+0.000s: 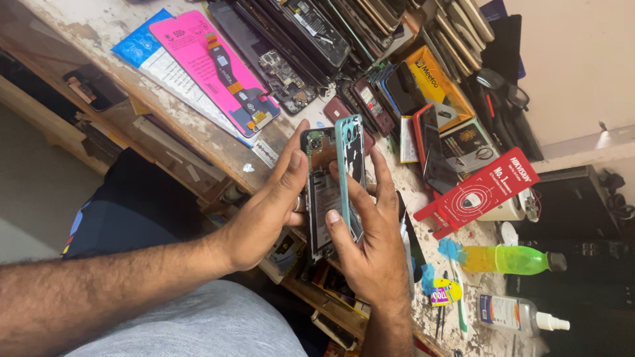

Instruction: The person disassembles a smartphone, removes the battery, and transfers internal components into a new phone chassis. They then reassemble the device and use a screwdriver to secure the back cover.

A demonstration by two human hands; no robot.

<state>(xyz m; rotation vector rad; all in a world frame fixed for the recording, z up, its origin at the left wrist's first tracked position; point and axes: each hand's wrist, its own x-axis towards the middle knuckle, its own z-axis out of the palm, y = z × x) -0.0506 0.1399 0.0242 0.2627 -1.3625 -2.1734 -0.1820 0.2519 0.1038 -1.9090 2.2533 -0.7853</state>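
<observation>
An opened smartphone [322, 192] with its battery and circuit board exposed is held upright between both hands over the workbench edge. My left hand [268, 208] grips its left side, thumb and forefinger along the edge. My right hand [370, 244] holds a teal back cover [350, 145] partly lifted off the phone's right side, with its fingers spread over the cover's inner face.
The worn workbench [99, 30] is crowded: a pink and a blue flat package [198, 53] at left, stacked phone parts [311, 33] at the back, a red card [479, 192], a yellow-green bottle [509, 259], a clear spray bottle [519, 314], tweezers [440, 317].
</observation>
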